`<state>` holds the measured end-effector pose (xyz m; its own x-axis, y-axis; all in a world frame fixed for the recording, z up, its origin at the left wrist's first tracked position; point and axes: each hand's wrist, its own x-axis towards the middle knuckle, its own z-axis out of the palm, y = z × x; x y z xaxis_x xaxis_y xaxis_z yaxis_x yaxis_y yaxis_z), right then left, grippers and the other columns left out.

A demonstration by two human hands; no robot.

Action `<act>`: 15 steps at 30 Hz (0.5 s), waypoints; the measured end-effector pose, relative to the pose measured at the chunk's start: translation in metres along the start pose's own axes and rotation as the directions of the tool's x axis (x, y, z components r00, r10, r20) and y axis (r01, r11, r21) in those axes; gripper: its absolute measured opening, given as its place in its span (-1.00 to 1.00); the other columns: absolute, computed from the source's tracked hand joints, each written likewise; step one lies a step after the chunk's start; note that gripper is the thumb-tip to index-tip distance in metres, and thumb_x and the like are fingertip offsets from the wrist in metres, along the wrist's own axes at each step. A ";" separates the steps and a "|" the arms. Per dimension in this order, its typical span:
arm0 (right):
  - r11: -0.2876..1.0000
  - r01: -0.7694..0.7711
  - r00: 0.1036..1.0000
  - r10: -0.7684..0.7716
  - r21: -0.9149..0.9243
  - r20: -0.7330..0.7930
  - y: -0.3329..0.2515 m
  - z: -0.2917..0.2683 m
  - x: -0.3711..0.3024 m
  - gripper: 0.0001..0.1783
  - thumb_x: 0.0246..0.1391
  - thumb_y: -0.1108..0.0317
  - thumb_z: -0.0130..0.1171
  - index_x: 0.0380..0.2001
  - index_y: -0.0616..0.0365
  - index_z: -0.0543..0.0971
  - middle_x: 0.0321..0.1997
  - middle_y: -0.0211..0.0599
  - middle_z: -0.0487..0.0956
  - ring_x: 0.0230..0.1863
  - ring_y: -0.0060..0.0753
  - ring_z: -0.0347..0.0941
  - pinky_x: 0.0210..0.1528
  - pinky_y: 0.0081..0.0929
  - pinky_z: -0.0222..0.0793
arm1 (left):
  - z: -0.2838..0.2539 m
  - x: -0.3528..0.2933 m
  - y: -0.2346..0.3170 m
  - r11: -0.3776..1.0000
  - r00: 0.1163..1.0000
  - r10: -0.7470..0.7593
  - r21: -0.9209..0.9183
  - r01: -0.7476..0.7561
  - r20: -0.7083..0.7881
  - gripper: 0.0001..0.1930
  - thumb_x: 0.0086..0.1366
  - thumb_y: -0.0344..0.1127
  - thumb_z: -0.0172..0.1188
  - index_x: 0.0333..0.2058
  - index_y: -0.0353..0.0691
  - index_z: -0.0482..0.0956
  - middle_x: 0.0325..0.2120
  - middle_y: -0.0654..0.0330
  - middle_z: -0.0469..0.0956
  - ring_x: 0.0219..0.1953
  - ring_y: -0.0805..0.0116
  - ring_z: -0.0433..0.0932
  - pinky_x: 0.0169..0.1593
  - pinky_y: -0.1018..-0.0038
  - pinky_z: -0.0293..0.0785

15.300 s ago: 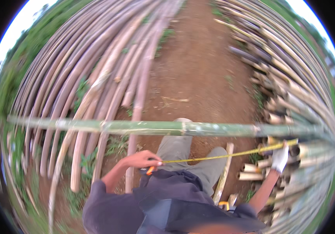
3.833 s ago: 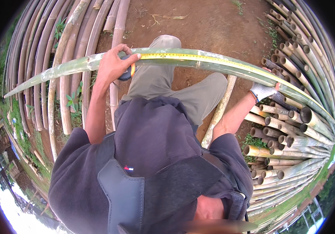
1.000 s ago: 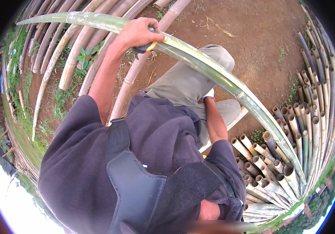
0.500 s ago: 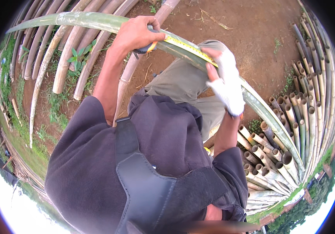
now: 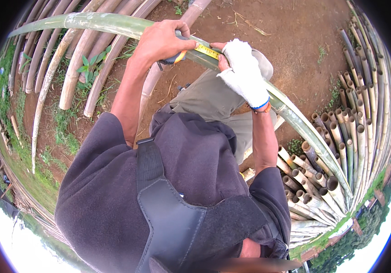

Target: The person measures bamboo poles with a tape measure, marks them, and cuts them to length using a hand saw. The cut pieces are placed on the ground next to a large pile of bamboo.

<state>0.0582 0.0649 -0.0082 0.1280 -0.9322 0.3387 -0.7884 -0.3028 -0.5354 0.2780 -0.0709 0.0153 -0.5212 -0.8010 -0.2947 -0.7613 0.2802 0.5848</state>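
One long green bamboo pole (image 5: 100, 22) crosses before us, its long axis pointing from four toward ten o'clock; there, our bare left hand's (image 5: 162, 41) fingers clamp one dark-and-orange tape measure (image 5: 173, 58), our white-gloved right hand's (image 5: 243, 68) its yellow blade (image 5: 208, 51).

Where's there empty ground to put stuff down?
The biggest free patch is the brown dirt beyond the green pole and the gloved right hand, with the stacked bamboo along its right side. A few dry scraps lie there. It's crowded in that stack and among the brown poles on the left.
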 end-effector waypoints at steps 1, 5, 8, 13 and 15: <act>1.000 0.006 1.000 -0.006 -0.004 -0.005 0.000 0.000 0.000 -0.68 0.13 0.46 0.21 -0.03 0.10 0.69 -0.31 -0.20 0.48 -0.23 -0.09 0.41 -0.11 -0.16 0.40 | 0.000 0.000 0.001 1.000 1.000 0.001 0.002 -0.001 0.002 -0.55 0.11 0.20 0.49 -0.31 -0.08 0.73 -0.44 0.14 0.73 -0.30 0.20 0.71 -0.14 0.25 0.57; 0.999 0.041 0.999 -0.040 -0.032 0.007 0.004 0.004 -0.001 -0.68 0.11 0.47 0.22 -0.05 0.13 0.68 -0.32 -0.19 0.46 -0.25 -0.08 0.39 -0.13 -0.17 0.37 | 0.000 0.000 0.000 1.000 1.000 0.002 0.005 -0.002 -0.005 -0.54 0.11 0.20 0.49 -0.31 -0.09 0.73 -0.46 0.13 0.72 -0.32 0.19 0.71 -0.15 0.24 0.56; 0.995 0.060 0.997 -0.056 -0.075 0.054 0.002 0.000 0.001 -0.70 0.12 0.46 0.25 -0.04 0.13 0.68 -0.32 -0.19 0.45 -0.26 -0.09 0.38 -0.15 -0.17 0.36 | -0.002 -0.001 0.003 1.000 1.000 -0.013 -0.011 0.013 0.007 -0.54 0.11 0.20 0.49 -0.30 -0.09 0.73 -0.47 0.11 0.71 -0.32 0.18 0.70 -0.15 0.24 0.56; 0.983 0.109 0.993 -0.102 -0.149 0.057 0.003 -0.002 -0.002 -0.71 0.19 0.31 0.33 -0.03 0.10 0.68 -0.27 -0.19 0.48 -0.24 -0.09 0.41 -0.14 -0.17 0.39 | 0.001 -0.002 0.000 1.000 1.000 0.009 -0.012 -0.009 0.002 -0.52 0.10 0.22 0.50 -0.29 -0.09 0.73 -0.49 0.10 0.70 -0.35 0.19 0.69 -0.18 0.23 0.55; 0.983 0.098 0.993 -0.087 -0.155 0.076 0.006 -0.001 -0.002 -0.68 0.22 0.21 0.36 -0.03 0.09 0.68 -0.26 -0.19 0.49 -0.21 -0.09 0.43 -0.14 -0.15 0.42 | 0.001 -0.002 0.000 1.000 1.000 0.009 -0.016 -0.009 0.000 -0.51 0.09 0.23 0.51 -0.29 -0.09 0.73 -0.49 0.11 0.70 -0.36 0.20 0.69 -0.19 0.23 0.55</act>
<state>0.0524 0.0648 -0.0111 0.2414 -0.9145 0.3246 -0.8558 -0.3584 -0.3731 0.2783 -0.0687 0.0152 -0.5282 -0.7982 -0.2897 -0.7503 0.2789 0.5994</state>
